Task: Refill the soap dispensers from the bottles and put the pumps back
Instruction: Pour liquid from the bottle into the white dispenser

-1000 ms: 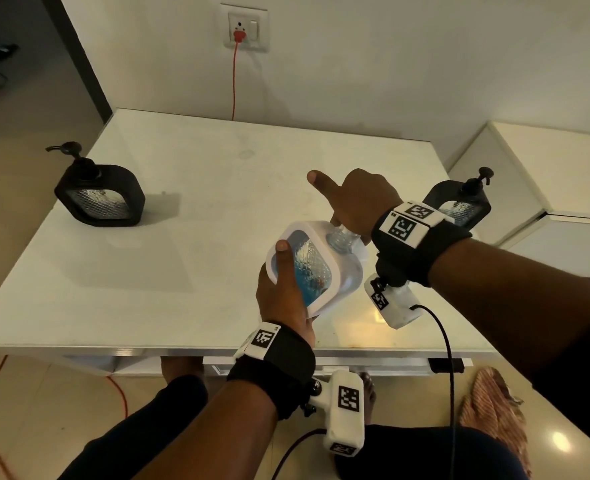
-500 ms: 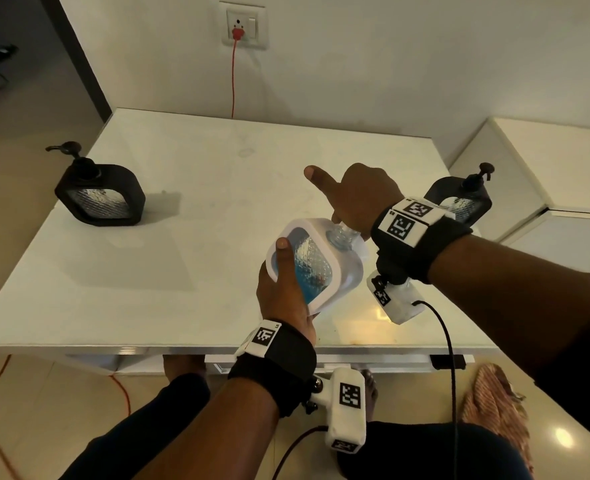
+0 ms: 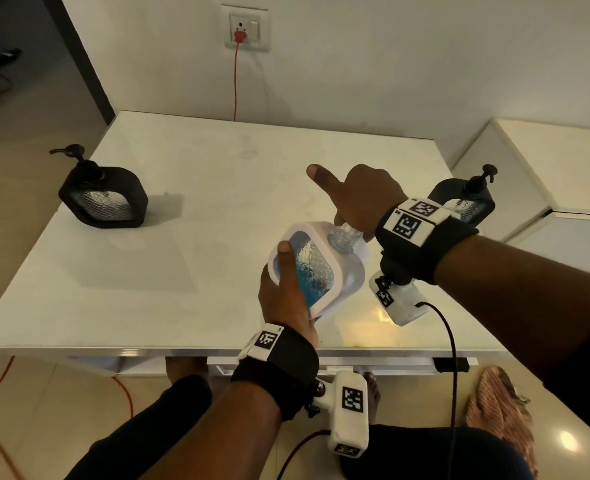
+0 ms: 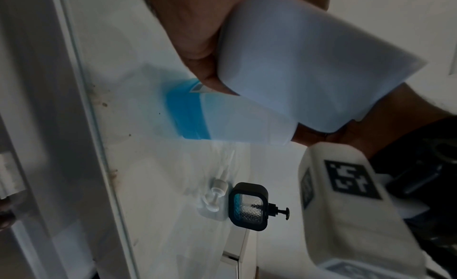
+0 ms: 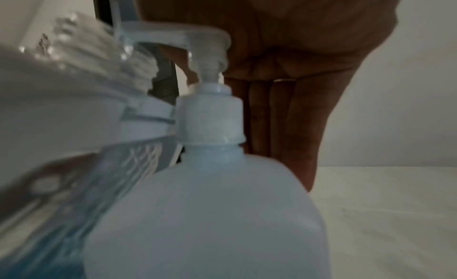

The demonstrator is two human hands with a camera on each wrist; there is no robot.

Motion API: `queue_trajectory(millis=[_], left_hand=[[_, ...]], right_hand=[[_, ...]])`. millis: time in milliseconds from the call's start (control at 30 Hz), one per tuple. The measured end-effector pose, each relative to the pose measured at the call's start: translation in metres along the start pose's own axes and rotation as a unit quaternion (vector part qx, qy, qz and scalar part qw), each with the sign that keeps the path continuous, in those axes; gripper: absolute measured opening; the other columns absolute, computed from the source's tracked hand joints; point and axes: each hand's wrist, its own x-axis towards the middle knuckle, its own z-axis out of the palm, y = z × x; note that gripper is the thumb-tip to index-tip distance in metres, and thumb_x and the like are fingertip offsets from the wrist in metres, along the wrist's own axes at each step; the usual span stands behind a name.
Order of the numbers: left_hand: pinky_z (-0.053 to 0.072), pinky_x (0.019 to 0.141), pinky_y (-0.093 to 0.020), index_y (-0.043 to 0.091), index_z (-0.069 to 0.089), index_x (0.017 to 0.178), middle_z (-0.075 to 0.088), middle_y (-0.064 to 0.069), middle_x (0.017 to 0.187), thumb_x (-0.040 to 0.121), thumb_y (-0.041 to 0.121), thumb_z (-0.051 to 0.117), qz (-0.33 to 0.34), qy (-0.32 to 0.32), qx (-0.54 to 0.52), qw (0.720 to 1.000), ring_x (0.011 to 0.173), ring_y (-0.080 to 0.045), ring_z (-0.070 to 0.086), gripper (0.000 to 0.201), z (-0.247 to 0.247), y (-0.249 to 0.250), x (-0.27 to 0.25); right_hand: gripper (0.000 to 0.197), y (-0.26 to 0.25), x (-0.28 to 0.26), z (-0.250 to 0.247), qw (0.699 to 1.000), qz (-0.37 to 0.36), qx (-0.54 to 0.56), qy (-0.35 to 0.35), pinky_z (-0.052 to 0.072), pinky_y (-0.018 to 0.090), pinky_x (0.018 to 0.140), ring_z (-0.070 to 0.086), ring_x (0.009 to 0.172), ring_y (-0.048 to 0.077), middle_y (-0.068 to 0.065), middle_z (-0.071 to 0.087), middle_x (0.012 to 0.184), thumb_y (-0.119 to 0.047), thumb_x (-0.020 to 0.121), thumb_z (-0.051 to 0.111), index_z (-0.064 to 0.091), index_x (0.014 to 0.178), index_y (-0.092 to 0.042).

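My left hand point(image 3: 286, 292) grips a white-framed soap dispenser point(image 3: 321, 271) holding blue liquid, tilted to the right above the table's front edge. Its clear threaded neck point(image 3: 342, 237) has no pump on it. Right beside it stands a translucent refill bottle point(image 5: 210, 214) with a little blue soap at the bottom point(image 4: 188, 115). The palm of my right hand point(image 3: 359, 195) rests on the bottle's white pump head point(image 5: 173, 37), fingers straight down behind it, thumb stuck out. The pump's nozzle points at the dispenser's neck. A loose white pump point(image 4: 217, 191) lies on the table.
A black dispenser point(image 3: 103, 199) with its pump on stands at the left edge of the white table point(image 3: 182, 271). Another black dispenser point(image 3: 466, 202) stands at the right edge, next to the loose pump. A white cabinet point(image 3: 546, 168) is to the right.
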Motion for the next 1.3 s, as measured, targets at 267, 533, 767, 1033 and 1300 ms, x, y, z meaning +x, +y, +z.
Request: queue_trajectory(millis=[267, 533, 767, 1033, 1300], left_hand=[[0.060, 0.096, -0.058, 0.041, 0.064, 0.125, 0.073, -0.001, 0.126, 0.092, 0.071, 0.059, 0.005, -0.005, 0.007, 1.000, 0.113, -0.030, 0.070, 0.045, 0.001, 0.000, 0.000], [0.060, 0.095, -0.059, 0.041, 0.063, 0.124, 0.072, -0.002, 0.125, 0.091, 0.070, 0.060, -0.002, -0.007, 0.000, 1.000, 0.114, -0.031, 0.070, 0.044, 0.001, -0.001, -0.002], [0.061, 0.093, -0.058, 0.045, 0.064, 0.119, 0.073, 0.000, 0.124, 0.091, 0.073, 0.061, 0.010, -0.005, 0.012, 1.000, 0.114, -0.030, 0.070, 0.039, 0.002, -0.002, 0.001], [0.060, 0.096, -0.057, 0.043, 0.063, 0.114, 0.071, -0.001, 0.124, 0.092, 0.070, 0.059, 0.006, -0.005, 0.016, 1.000, 0.112, -0.029, 0.068, 0.034, 0.001, 0.002, -0.001], [0.061, 0.093, -0.059, 0.043, 0.062, 0.129, 0.071, 0.000, 0.127, 0.088, 0.075, 0.062, -0.003, 0.011, 0.007, 1.000, 0.114, -0.030, 0.069, 0.052, 0.002, -0.003, 0.002]], right_hand=[[0.098, 0.001, 0.000, 0.003, 0.999, -0.018, -0.017, 0.022, 0.060, 0.043, 0.080, 0.067, 0.064, 0.024, 0.006, 0.075, 0.076, -0.088, 0.086, 0.023, 0.072, 0.081, -0.004], [0.097, -0.001, -0.002, -0.005, 1.000, 0.000, 0.007, -0.018, 0.059, 0.044, 0.084, 0.065, 0.061, 0.023, 0.006, 0.076, 0.077, -0.085, 0.088, 0.020, 0.072, 0.072, -0.004], [0.098, 0.005, 0.001, 0.004, 0.999, -0.020, -0.031, 0.026, 0.060, 0.041, 0.078, 0.060, 0.053, 0.021, 0.007, 0.074, 0.072, -0.086, 0.087, 0.024, 0.071, 0.075, -0.001], [0.098, 0.000, 0.001, -0.008, 0.998, 0.015, 0.031, -0.043, 0.062, 0.043, 0.078, 0.071, 0.064, 0.029, 0.000, 0.070, 0.056, -0.088, 0.086, 0.023, 0.075, 0.078, -0.004], [0.095, 0.004, 0.002, 0.004, 0.999, -0.018, -0.032, 0.023, 0.059, 0.044, 0.081, 0.064, 0.060, 0.023, 0.007, 0.073, 0.071, -0.085, 0.088, 0.025, 0.074, 0.078, -0.005]])
